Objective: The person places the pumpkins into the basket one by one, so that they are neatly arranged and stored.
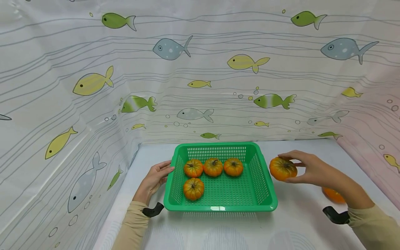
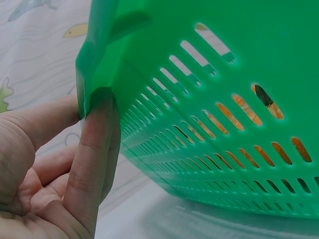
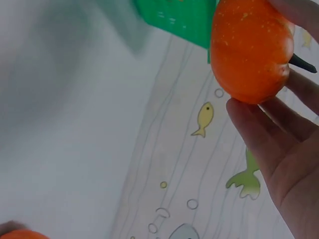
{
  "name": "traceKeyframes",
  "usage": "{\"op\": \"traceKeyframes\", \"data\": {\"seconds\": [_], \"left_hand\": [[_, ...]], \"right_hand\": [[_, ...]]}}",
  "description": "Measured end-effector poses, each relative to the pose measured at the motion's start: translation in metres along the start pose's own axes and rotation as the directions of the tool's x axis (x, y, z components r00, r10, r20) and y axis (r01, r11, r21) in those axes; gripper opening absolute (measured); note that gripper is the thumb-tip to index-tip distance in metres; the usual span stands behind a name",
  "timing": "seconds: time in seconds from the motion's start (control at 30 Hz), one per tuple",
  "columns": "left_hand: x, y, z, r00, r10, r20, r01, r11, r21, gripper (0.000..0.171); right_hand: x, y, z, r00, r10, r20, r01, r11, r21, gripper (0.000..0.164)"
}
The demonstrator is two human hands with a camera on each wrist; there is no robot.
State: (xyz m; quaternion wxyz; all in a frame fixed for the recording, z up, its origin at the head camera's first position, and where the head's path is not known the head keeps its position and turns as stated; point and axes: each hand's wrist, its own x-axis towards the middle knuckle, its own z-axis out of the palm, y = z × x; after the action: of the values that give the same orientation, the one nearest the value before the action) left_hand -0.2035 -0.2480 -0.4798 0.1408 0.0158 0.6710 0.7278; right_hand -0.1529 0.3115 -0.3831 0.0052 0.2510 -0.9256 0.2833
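Observation:
A green plastic basket (image 1: 218, 207) with slotted walls holds several small orange pumpkins, three in a back row and one pumpkin (image 1: 193, 189) in front at the left. My left hand (image 1: 155, 178) is at the basket's left side; in the left wrist view its thumb and fingers (image 2: 89, 164) pinch the rim. Just right of the basket, my right hand (image 1: 307, 170) grips another small pumpkin (image 1: 282, 169) between thumb and fingers. The right wrist view shows this pumpkin (image 3: 251, 52) from its smooth orange side, held above the table, its dark stem toward the palm.
One more pumpkin (image 1: 333, 195) lies on the white table (image 1: 293, 215) at the right, partly covered by my right forearm. A fish-patterned curtain (image 1: 200, 93) surrounds the table at the back and sides. Black straps or mounts (image 1: 153, 210) sit at both wrists.

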Motion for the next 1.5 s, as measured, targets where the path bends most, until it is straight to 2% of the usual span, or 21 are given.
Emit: {"op": "traceKeyframes", "data": {"seconds": [0.23,0.43,0.63,1.03,1.23,1.5], "left_hand": [[0.000,0.000,0.000,1.000,0.003,0.003,-0.003,1.000,0.002,0.058],[0.000,0.001,0.001,1.000,0.003,-0.002,-0.003,1.000,0.001,0.058],[-0.001,0.002,0.001,1.000,0.002,-0.002,-0.002,1.000,0.000,0.060],[-0.002,0.002,0.001,1.000,0.016,0.002,-0.016,1.000,-0.006,0.062],[-0.002,0.001,0.001,1.000,0.002,-0.017,-0.002,1.000,-0.001,0.060],[-0.002,0.002,0.002,1.000,0.000,-0.015,0.000,1.000,0.002,0.059]], "right_hand": [[0.014,-0.015,0.000,0.998,-0.050,0.027,0.049,0.998,0.044,0.073],[0.030,-0.024,0.006,0.996,-0.051,0.079,0.045,0.996,0.077,0.077],[0.045,-0.033,0.013,0.988,-0.078,0.134,0.066,0.994,0.089,0.073],[0.068,-0.048,0.027,0.974,-0.109,0.197,0.108,0.994,0.019,0.070],[0.081,-0.058,0.034,0.957,-0.167,0.238,0.176,0.984,-0.017,0.067],[0.094,-0.074,0.047,0.939,-0.179,0.293,0.197,0.980,-0.030,0.069]]}}
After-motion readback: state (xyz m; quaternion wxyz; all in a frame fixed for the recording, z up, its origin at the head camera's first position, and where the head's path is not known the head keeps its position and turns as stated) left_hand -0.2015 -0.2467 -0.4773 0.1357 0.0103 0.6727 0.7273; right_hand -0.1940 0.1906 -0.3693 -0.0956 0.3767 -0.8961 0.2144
